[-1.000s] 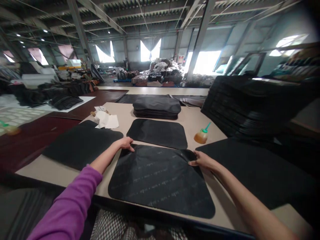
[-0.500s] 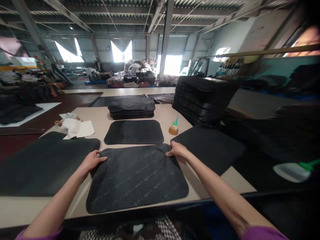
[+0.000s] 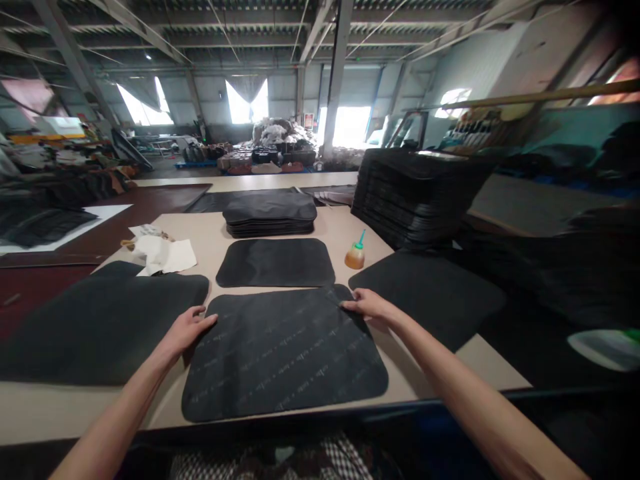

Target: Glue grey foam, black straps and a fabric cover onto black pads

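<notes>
A black mat [image 3: 285,357] with rounded corners and slanting rows of pale print lies in front of me. My left hand [image 3: 191,328] grips its left edge near the far corner, thumb on top and fingers at the side. At the right edge, just below the far corner, my right hand [image 3: 369,305] pinches the mat with its thumb over the top; the fingers' undersides are hidden. Beyond it lies a smaller plain black mat [image 3: 275,263]. A squeeze bottle [image 3: 355,256] of amber liquid with a green nozzle stands past my right hand.
Large black sheets lie left [image 3: 100,327] and right [image 3: 427,290] on the beige table [image 3: 405,363]. Behind are a low stack of black mats [image 3: 270,215], a tall black stack [image 3: 415,197] and crumpled white cloth [image 3: 167,253]. Another bottle [image 3: 605,348] is at far right.
My right hand has slid slightly nearer along the right edge, and the mat's far right corner lies more exposed. My left hand stays at the left edge. The view has shifted a little.
</notes>
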Demonstrator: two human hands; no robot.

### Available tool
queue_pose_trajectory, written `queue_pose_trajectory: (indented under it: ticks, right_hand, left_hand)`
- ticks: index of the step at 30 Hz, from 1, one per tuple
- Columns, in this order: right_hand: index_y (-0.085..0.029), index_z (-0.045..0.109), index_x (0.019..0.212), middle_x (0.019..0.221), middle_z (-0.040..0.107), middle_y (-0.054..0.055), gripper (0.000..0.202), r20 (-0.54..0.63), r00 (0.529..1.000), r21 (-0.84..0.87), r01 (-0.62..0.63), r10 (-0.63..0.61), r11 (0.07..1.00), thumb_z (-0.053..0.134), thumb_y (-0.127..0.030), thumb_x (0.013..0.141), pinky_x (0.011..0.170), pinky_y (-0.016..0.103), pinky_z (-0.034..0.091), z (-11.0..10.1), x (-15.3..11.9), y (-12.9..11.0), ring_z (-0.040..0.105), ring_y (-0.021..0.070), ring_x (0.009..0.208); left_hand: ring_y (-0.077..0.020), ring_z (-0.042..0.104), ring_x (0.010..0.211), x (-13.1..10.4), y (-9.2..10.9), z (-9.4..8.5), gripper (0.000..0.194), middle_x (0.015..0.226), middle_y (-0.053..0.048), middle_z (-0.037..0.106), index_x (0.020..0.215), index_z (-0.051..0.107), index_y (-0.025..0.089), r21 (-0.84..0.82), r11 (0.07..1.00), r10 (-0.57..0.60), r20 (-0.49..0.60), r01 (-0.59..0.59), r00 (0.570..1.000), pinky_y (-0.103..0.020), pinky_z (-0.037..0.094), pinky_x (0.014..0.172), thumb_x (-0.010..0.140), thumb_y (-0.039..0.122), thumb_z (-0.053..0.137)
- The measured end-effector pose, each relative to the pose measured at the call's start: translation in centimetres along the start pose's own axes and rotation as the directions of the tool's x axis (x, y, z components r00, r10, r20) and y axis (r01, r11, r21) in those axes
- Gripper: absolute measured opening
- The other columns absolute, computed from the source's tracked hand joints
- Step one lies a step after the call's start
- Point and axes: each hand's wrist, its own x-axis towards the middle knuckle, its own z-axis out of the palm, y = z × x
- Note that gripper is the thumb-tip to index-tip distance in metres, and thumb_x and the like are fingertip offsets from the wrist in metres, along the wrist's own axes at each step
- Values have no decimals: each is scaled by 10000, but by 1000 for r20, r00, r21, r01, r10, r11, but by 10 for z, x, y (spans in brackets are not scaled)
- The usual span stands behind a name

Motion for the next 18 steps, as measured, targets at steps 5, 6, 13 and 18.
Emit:
queue_pose_trajectory:
  ticks: [5,6,13,18]
  right_hand:
    - [-174,560,757,612,570,7,554,79,996,269,11,-33,963,732,-700,754,470,228,425,6,-49,25,545,132,526]
    - [-171,576,754,644,609,35,554,96,994,308,10,-42,951,730,-703,751,490,242,459,10,-57,27,580,150,552]
    - [-161,727,948,910,756,117,444,172,984,728,-93,-50,679,867,-503,701,788,366,603,16,-91,14,735,300,856]
    - [-192,736,1027,1040,756,116,438,151,985,741,-60,-79,668,850,-504,742,842,366,603,-4,-99,-1,732,304,943]
  left_hand:
    - [-262,742,867,-51,-22,2,559,994,-123,765,1048,692,153,-421,879,-135,231,224,964,-325,582,761,684,545,854]
    - [-258,742,840,-58,-24,5,502,954,-118,766,963,706,154,-462,848,-145,267,259,953,-329,585,768,670,528,868]
    - [-208,700,695,-70,-1,3,413,774,-39,727,756,660,185,-481,842,-154,218,243,964,-284,556,654,639,507,890]
    - [-170,667,670,-61,28,-13,353,773,-1,699,820,653,199,-504,842,-95,217,195,972,-254,525,619,711,458,866]
